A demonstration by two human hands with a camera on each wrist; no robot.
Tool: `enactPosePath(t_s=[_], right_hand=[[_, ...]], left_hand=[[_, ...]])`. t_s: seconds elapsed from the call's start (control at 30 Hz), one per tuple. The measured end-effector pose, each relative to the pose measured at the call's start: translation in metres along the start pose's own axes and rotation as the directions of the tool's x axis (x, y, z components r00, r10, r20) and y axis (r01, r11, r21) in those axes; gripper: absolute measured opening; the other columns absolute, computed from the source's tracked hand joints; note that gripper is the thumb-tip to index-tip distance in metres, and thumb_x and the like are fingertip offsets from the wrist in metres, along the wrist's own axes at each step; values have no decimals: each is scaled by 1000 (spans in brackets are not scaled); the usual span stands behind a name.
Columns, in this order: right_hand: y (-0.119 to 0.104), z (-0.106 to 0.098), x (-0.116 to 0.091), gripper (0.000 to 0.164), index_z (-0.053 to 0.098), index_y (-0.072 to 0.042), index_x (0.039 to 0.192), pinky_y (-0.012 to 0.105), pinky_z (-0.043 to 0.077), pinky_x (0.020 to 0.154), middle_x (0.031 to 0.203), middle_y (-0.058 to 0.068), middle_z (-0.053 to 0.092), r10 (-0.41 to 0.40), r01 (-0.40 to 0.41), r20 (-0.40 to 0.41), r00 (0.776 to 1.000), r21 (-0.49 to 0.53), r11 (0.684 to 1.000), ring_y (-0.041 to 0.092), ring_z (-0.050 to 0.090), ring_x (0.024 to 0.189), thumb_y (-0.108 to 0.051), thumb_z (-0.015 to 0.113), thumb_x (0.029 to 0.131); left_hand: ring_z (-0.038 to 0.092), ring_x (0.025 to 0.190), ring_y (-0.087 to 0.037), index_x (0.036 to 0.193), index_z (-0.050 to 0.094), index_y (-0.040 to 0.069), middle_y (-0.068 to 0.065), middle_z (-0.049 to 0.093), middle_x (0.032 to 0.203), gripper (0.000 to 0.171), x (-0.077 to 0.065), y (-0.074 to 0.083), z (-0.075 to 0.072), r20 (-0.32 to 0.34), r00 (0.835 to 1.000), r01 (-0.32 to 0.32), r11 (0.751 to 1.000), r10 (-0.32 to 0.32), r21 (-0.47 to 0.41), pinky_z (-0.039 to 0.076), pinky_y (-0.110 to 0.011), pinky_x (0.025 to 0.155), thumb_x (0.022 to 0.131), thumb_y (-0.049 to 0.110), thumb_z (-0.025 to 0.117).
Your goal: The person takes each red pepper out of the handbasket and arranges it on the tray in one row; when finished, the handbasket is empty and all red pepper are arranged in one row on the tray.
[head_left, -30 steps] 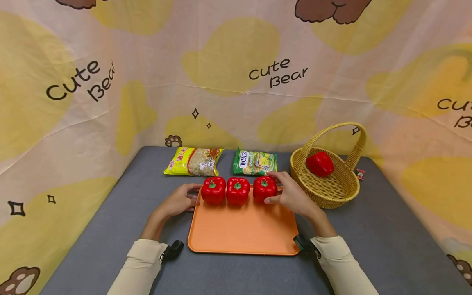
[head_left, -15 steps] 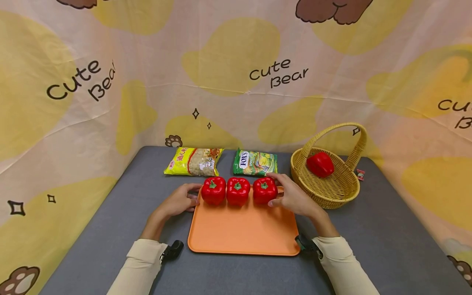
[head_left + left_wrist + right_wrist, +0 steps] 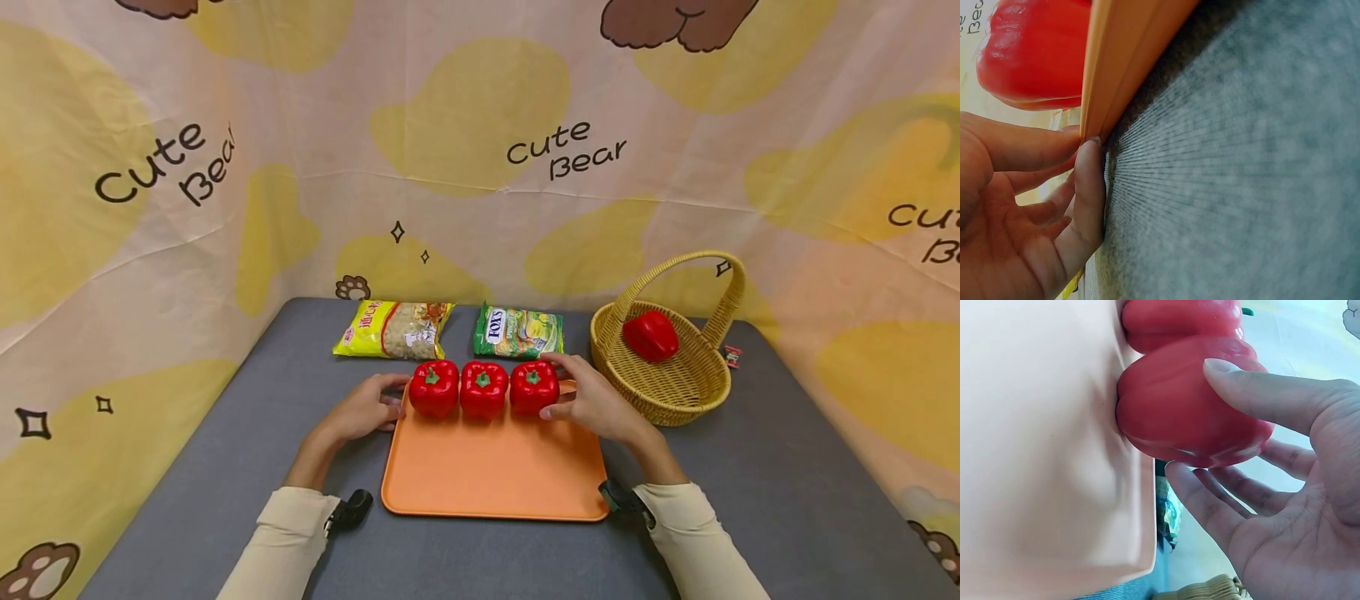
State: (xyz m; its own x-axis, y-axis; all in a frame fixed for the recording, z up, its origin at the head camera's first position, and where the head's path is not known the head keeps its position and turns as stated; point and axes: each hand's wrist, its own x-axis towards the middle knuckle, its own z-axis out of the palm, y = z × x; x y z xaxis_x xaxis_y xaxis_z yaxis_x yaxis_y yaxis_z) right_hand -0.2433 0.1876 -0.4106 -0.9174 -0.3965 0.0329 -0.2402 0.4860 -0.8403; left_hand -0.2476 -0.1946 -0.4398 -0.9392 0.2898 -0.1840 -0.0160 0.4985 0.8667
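Observation:
Three red bell peppers with green stems stand in a row along the far edge of an orange tray (image 3: pixel 495 471). At the tray's far left corner, my left hand (image 3: pixel 366 407) pinches the rim between thumb and fingers, close beside the left pepper (image 3: pixel 433 389). The middle pepper (image 3: pixel 483 390) stands between the other two. My right hand (image 3: pixel 598 402) grips the right pepper (image 3: pixel 1179 403). In the right wrist view its thumb (image 3: pixel 1225 369) lies on the near side, with the fingers curled around the far side, partly hidden.
Behind the tray lie a yellow bag of pasta (image 3: pixel 397 329) and a green FOX'S candy bag (image 3: pixel 519 332). A wicker basket (image 3: pixel 667 392) with a tall handle stands to the right, holding another red bell pepper (image 3: pixel 651 336). A small red packet (image 3: pixel 732 356) lies beside it.
The right pepper has shifted slightly left, nearer the middle pepper, with my right hand on it. My left hand stays at the tray's rim.

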Motion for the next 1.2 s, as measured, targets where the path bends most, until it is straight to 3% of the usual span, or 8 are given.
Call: enactPosePath(t_s=[0.63,0.93,1.2], right_hand=[[0,2,3,95,40,-2,160,46,60,100,146,22,46,-7,7,1,1000,-6,1000,40,56,132,-5,91,80],[2,-6,-2,94,38,2,160,59,54,105,151,27,46,-57,57,-11,998,16,998,48,54,137,-3,89,81],[7,-23,-19,83,43,-1,158,63,53,105,151,26,48,-35,30,-61,998,-78,996,48,53,136,-6,86,87]], left_hand=[[68,99,-21,154,47,-7,-28,56,148,58,-1,2,-1,1,1000,-3,1000,3,-4,65,-35,77,97,-5,58],[68,102,-22,154,47,-6,-27,56,149,59,-1,2,0,0,1000,9,1000,-9,-2,66,-35,78,97,-3,59],[68,103,-23,154,47,-5,-26,57,148,59,0,1,0,1,1000,17,1000,-17,-1,66,-36,78,97,-2,60]])
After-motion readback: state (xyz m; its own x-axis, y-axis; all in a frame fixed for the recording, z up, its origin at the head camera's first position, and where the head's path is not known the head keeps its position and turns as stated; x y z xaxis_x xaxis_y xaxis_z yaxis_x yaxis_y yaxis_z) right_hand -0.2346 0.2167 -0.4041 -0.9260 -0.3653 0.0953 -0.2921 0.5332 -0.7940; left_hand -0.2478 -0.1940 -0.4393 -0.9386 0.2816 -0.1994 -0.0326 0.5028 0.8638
